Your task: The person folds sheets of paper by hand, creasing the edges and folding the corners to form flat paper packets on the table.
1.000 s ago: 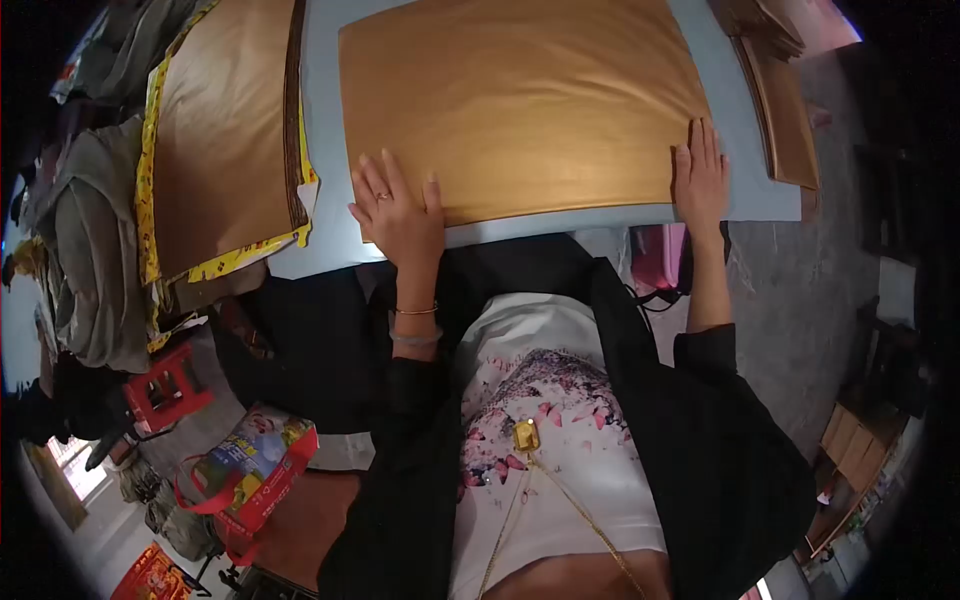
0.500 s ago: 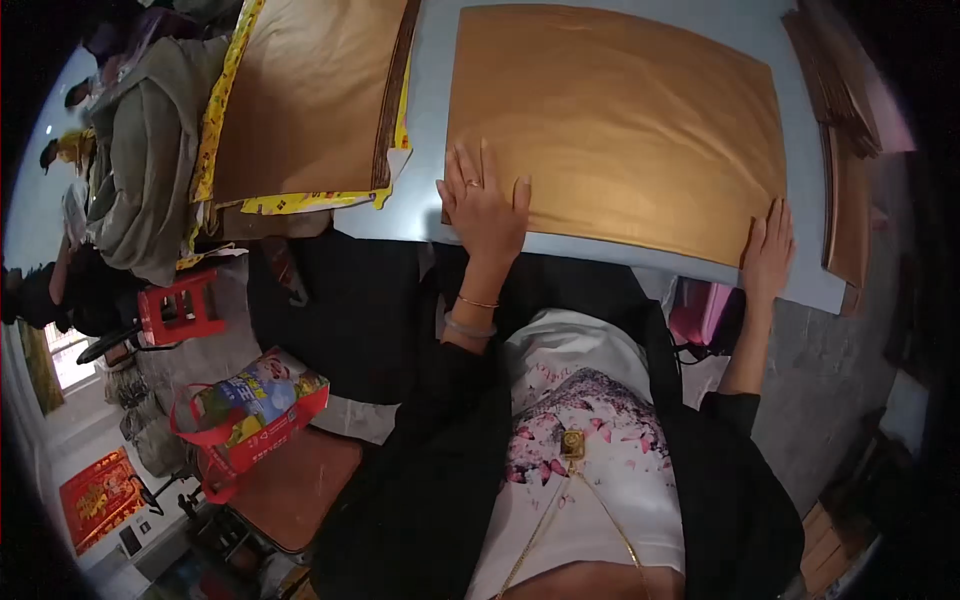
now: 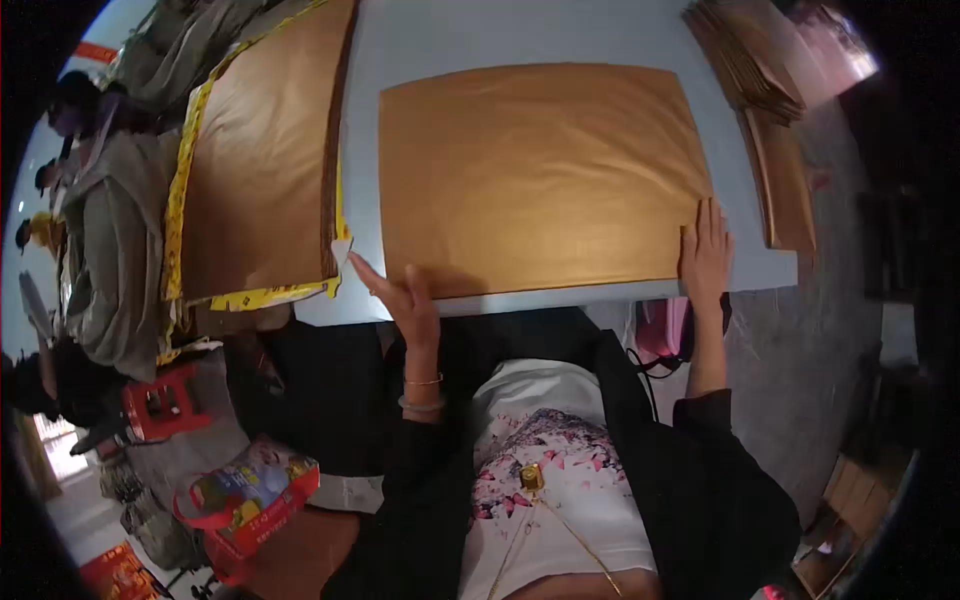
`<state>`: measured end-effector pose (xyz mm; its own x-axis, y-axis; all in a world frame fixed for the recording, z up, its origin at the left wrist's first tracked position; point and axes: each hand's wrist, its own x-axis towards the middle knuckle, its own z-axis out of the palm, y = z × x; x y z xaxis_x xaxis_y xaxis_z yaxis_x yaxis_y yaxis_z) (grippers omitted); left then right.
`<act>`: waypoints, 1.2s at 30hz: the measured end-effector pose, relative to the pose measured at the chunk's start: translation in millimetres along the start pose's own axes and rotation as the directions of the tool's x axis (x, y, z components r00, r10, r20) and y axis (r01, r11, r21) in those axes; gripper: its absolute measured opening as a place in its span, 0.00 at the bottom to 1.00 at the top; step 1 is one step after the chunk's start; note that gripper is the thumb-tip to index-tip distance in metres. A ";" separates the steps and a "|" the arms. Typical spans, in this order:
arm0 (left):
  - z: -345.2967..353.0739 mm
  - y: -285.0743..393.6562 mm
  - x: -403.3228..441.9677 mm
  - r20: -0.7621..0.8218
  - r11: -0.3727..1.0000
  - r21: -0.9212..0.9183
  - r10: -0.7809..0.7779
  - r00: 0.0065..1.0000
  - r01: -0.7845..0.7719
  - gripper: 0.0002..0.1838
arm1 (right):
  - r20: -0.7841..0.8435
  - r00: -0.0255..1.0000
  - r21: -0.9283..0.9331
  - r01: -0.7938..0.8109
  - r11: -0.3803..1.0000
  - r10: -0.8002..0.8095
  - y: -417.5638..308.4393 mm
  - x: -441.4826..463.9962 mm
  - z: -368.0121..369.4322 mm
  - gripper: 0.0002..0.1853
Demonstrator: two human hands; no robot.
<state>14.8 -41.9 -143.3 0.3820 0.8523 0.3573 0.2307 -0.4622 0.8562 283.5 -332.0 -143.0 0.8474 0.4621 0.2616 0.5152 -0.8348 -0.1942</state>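
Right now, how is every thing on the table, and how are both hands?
Big brown sheet: spread flat, a bit wrinkly.
Left brown stack: piled up, lying flat.
Yellow paper: under that stack, edges poking out.
Right brown pieces: layered in a pile.
Left hand: open, thumb spread.
Right hand: open, on the big sheet's edge.

My right hand (image 3: 708, 256) lies on the near right corner of a flat golden-brown sheet (image 3: 540, 180), which is spread on a pale blue-grey table (image 3: 530, 30). My left hand (image 3: 408, 305) is at the sheet's near left corner, thumb and fingers spread. To my left a stack of brown sheets (image 3: 265, 160) sits on yellow printed wrapping (image 3: 270, 298); at the table's right side lie more folded brown sheets (image 3: 783, 185).
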 end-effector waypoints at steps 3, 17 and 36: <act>2.3 0.7 1.4 -0.025 1.000 -0.017 0.012 1.000 -0.012 0.41 | -0.012 0.999 -0.017 -0.036 0.999 0.035 -2.5 0.4 -1.9 0.28; 71.4 61.3 -16.4 0.721 0.744 0.233 0.301 0.625 -0.627 0.41 | -0.059 0.997 -0.020 -0.052 0.998 0.051 1.1 -2.6 3.5 0.28; 66.8 71.6 -18.3 0.766 0.640 0.249 0.328 0.552 -0.727 0.47 | -0.323 0.913 -0.029 -0.271 0.962 0.247 52.7 -20.4 -10.2 0.27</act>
<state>84.1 -106.9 -113.5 0.9725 0.1311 0.1924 0.0930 -0.9763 0.1954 292.1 -388.6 -148.9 0.8598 0.1189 0.4966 0.2627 -0.9370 -0.2304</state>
